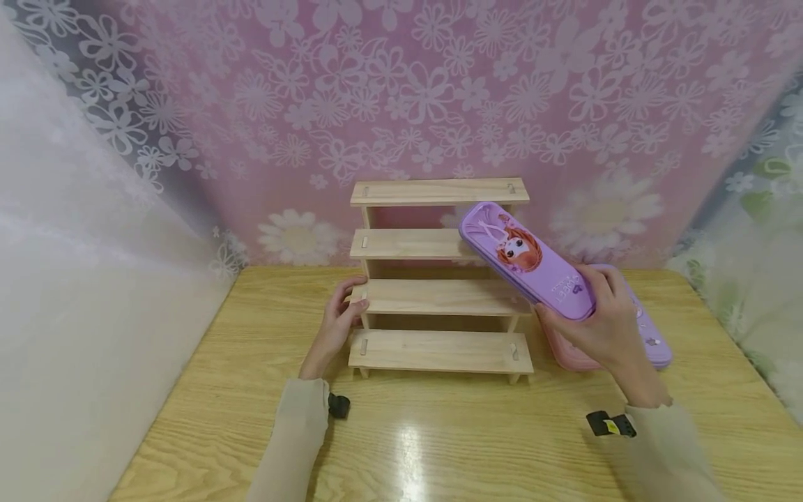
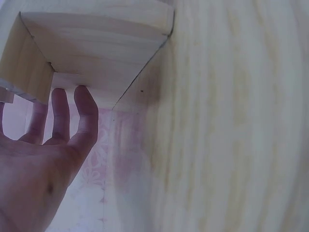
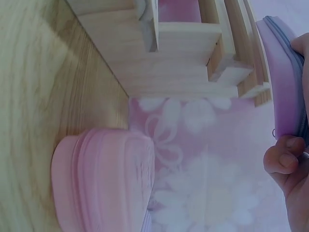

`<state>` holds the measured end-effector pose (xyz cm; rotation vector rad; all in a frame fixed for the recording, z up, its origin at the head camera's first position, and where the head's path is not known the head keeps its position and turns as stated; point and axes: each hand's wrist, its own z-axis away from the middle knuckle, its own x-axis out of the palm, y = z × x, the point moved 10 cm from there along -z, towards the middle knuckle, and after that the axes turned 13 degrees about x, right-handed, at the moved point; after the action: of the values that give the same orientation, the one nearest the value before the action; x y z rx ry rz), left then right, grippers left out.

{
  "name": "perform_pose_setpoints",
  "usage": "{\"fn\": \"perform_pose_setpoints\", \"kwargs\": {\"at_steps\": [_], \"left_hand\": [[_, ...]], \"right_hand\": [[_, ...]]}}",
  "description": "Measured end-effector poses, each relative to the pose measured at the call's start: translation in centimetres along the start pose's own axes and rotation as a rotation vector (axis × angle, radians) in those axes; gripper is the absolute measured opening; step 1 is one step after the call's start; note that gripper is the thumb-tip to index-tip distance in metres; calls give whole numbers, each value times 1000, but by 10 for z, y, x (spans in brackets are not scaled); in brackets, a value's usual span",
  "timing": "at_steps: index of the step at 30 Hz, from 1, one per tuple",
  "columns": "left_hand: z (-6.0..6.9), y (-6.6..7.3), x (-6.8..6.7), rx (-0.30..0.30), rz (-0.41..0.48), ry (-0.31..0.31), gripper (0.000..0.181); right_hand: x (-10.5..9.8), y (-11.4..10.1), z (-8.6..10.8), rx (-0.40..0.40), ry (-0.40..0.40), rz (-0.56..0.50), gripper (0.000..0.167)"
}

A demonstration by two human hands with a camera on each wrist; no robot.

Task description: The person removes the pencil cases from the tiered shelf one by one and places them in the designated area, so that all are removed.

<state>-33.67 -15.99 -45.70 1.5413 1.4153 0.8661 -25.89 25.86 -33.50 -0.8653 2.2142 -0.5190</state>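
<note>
A four-tier wooden display rack (image 1: 433, 300) stands on the table. At its left end my left hand (image 1: 341, 314) grips the second tier from the bottom, thumb on the board; in the left wrist view, fingertips (image 2: 84, 94) touch the wood. My right hand (image 1: 602, 317) holds a purple pencil case (image 1: 539, 265) with a red-haired cartoon girl on its lid. The case is tilted in the air before the rack's right side, covering part of the upper tiers. Its zipper side shows in the right wrist view, beside the rack (image 3: 193, 53).
Beneath my right hand, a pink pencil case (image 1: 567, 352) and another purple pencil case (image 1: 655, 341) lie on the wood-grain table (image 1: 477, 432), partly hidden by the hand. Behind the rack hangs a pink flowered curtain (image 1: 408, 90). Pale sheets (image 1: 81, 244) flank the table.
</note>
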Motion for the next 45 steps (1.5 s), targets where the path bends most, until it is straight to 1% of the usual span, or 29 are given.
{"fn": "perform_pose_setpoints", "kwargs": {"at_steps": [5,7,14,19,23,30,35,38,45], "left_hand": [[0,-2,0,2,3,-4,45],[0,-3,0,1,2,-4,45],[1,-3,0,0,-4,-8,43],[1,-2,1,7,19,-8,43],[1,-1,2,11,35,-9,43],[1,-2,1,15,42,-7,43],[1,-2,1,8,35,-6,43],[1,-1,1,4,30,-4,42],[2,0,2,4,27,-7,42]], "right_hand": [[-10,10,4,12,32,-25,97],[-14,14,5,22,32,-13,96],[-30,26,10,74,50,83,84],[-43,35,13,98,85,110,84],[-52,40,15,126,95,125,84],[-67,50,20,131,119,160,83],[-78,63,26,138,133,154,84],[-84,73,29,154,135,172,84],[-97,101,38,326,105,261,84]]}}
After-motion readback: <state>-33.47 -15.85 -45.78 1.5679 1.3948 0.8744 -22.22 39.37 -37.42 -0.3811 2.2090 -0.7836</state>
